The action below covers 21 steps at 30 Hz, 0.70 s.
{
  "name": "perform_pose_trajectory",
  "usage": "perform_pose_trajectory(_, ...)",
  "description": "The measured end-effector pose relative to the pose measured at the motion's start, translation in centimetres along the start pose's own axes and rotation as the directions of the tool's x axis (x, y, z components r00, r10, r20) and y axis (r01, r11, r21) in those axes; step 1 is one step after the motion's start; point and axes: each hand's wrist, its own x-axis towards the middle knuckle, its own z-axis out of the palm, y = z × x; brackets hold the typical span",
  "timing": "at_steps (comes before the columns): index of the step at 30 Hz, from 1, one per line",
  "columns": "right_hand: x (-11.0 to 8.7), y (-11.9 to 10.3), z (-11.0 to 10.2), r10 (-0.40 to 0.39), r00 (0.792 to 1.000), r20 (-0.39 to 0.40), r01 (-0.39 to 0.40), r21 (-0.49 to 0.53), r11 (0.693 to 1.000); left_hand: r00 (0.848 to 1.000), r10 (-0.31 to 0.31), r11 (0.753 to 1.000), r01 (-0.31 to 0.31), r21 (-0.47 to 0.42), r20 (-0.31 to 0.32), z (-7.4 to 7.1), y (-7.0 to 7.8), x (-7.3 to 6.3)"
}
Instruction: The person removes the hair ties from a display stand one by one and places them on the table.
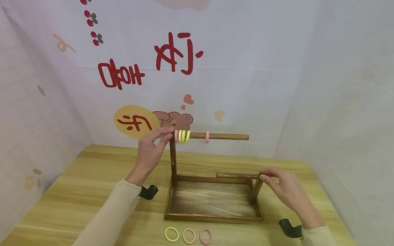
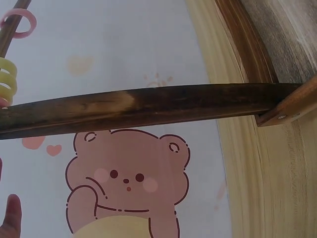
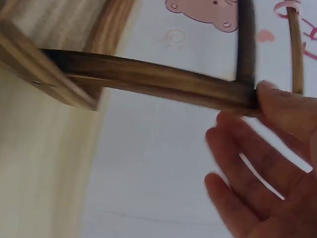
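A dark wooden stand has a tray base (image 1: 213, 219), a tall left post (image 1: 174, 159) with a long rod (image 1: 228, 136) and a lower right post (image 1: 256, 191) with a shorter rod (image 1: 234, 176). My left hand (image 1: 149, 150) pinches the tall post's top between thumb and index finger. At the lower post's top corner, my right hand (image 1: 286, 188) pinches the wood, its other fingers spread. Yellow rings (image 1: 183, 136) hang on the long rod beside a pink ring (image 1: 176, 136); another pink ring (image 1: 207, 137) hangs apart, farther along. No ring shows on the short rod.
In front of the stand, a yellow ring (image 1: 170, 241), an orange ring (image 1: 188, 243) and a pink ring (image 1: 205, 244) lie in a row on the wooden table (image 1: 101, 193). Behind is a printed cloth (image 1: 254, 64). Black wrist mounts (image 1: 290, 229) stick out near both sleeves.
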Motion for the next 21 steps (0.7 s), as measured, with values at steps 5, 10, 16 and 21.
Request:
perform_pose_trajectory(5,1.5,-3.1,-0.6,-0.094,0.995,-0.037,0.091,-0.073,0.993,1.000,0.026,1.000,-0.025,0.019,-0.018,0.0,-0.5,-0.1)
perform_pose_trajectory(10,3.9,-6.4,-0.4,-0.301,0.931,-0.208,0.284,-0.110,0.953,0.999,0.023,1.000,-0.023,0.006,-0.023,0.0,-0.6,-0.2)
perform_pose_trajectory(16,6.7,-9.2,0.3,-0.430,0.852,-0.299,0.424,-0.089,0.901,1.000,-0.024,0.999,0.023,-0.035,-0.014,0.4,-0.6,-0.3)
perform_pose_trajectory(21,8.7,-10.5,1.0,-0.452,0.849,-0.273,0.456,-0.051,0.888,0.999,-0.029,0.997,0.026,-0.066,-0.037,0.6,-0.5,-0.4)
